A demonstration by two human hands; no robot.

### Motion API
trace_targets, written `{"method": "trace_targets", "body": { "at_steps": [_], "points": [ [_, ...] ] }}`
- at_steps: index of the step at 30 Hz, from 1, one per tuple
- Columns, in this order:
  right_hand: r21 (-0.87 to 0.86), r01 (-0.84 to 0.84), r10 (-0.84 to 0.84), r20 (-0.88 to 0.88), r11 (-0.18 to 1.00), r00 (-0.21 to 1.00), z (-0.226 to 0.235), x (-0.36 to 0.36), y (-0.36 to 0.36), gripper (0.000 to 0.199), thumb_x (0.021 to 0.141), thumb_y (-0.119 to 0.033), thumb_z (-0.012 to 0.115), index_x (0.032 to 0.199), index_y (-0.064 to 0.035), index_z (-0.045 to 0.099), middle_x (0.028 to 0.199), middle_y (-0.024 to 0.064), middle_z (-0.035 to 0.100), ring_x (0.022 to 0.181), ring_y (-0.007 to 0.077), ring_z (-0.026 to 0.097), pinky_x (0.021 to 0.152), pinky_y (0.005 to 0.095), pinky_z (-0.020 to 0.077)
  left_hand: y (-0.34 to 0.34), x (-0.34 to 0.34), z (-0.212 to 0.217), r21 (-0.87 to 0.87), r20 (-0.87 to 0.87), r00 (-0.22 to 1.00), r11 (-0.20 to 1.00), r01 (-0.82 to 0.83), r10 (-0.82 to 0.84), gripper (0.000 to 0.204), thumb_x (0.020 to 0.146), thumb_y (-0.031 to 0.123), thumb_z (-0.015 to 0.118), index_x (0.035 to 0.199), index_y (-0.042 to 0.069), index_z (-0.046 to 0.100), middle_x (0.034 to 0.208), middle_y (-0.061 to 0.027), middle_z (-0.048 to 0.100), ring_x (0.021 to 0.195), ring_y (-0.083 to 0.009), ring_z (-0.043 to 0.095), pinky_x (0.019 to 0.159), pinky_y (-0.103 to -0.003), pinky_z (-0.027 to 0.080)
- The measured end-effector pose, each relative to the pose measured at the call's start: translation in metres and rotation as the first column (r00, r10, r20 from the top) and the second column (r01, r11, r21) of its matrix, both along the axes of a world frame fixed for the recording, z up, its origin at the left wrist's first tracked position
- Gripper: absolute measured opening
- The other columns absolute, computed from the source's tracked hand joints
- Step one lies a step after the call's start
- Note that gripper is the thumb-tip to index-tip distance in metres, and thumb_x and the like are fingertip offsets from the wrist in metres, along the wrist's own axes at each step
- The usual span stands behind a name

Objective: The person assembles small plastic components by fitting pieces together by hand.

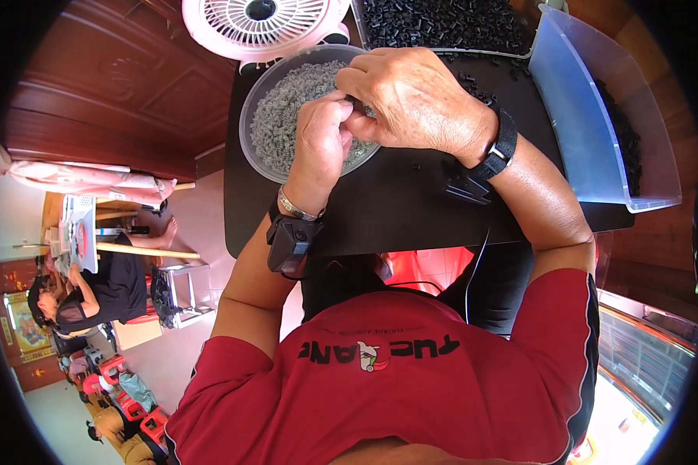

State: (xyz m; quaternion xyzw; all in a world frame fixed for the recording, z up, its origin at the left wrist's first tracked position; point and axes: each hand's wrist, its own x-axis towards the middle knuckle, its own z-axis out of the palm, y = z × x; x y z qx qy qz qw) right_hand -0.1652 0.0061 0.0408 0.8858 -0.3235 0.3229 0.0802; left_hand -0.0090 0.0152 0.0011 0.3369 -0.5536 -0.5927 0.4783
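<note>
Both hands are working together over the near rim of a round clear bowl [257, 124] heaped with small grey spring-like parts [287, 108]. The left hand [322, 136] is curling its fingers narrowly, thumb pressed toward the right hand [415, 101], whose fingers are bending down and in; something tiny is probably being pinched between them, but it is hidden, so I cannot tell what either hand is gripping. Judging from this, the step is going best if the fingertips are kept low over the bowl — a dropped part then falls back into the heap — and the wrists are resting steady on the black table [411, 209].

Behind the hands, a clear tray [442, 23] of small black pieces is sitting at the far edge; to the right a translucent blue-tinted bin [589, 132] is leaning, more black pieces inside. A pink fan [264, 27] is standing beyond the bowl. Each wrist is carrying a black strapped device — the left one boxy, the right like a watch band. The red shirt [395, 387] is bearing a dark printed logo across the chest.
</note>
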Motion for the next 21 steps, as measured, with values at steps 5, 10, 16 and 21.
{"method": "trace_targets", "body": {
  "at_steps": [5,10,16,21],
  "points": [
    [0.027,0.039,-0.039,-0.001,0.999,0.999,0.0038,-0.0015,0.0014,0.021,0.063,-0.023,0.066,0.07,-0.0051,0.058,0.066,0.0114,0.059,0.065,0.0283,0.062,0.057,0.0375,0.0497,-0.0006,0.0022,-0.0014,-0.033,0.035,0.999,0.999,0.03,-0.029,0.028,0.086,0.027,0.043,0.069,0.007,0.051,0.053,0.0042,0.036,0.043,-0.0062,0.033,0.041,-0.021,0.026],
    [0.003,0.031,-0.031,-0.015,1.0,0.999,0.0033,-0.0037,-0.0019,0.021,0.063,-0.023,0.066,0.07,-0.0049,0.058,0.065,0.0111,0.059,0.064,0.0284,0.062,0.057,0.0375,0.0497,0.0015,-0.0013,0.0028,-0.016,0.08,0.997,1.0,-0.005,0.006,0.03,0.088,0.028,0.043,0.069,0.007,0.051,0.054,0.0043,0.036,0.044,-0.0058,0.034,0.041,-0.021,0.026],
    [-0.012,0.011,-0.011,-0.012,1.0,1.0,-0.0004,-0.0022,-0.0029,0.019,0.064,-0.021,0.066,0.069,-0.0047,0.058,0.065,0.0115,0.06,0.065,0.0281,0.062,0.057,0.0372,0.0499,0.0019,-0.0009,0.0039,-0.024,0.09,0.996,1.0,-0.019,0.021,0.029,0.088,0.027,0.043,0.07,0.006,0.052,0.052,0.0048,0.036,0.043,-0.0055,0.033,0.04,-0.021,0.025],
    [-0.011,0.036,-0.036,-0.035,0.999,0.999,0.0009,-0.0026,0.0016,0.017,0.065,-0.02,0.065,0.069,-0.0048,0.06,0.065,0.0117,0.06,0.064,0.0283,0.062,0.056,0.0373,0.0501,0.0047,-0.0028,0.0067,-0.027,0.104,0.995,1.0,-0.012,0.014,0.029,0.088,0.024,0.042,0.068,0.006,0.052,0.051,0.0041,0.036,0.041,-0.006,0.032,0.039,-0.022,0.024]
  ]
}}
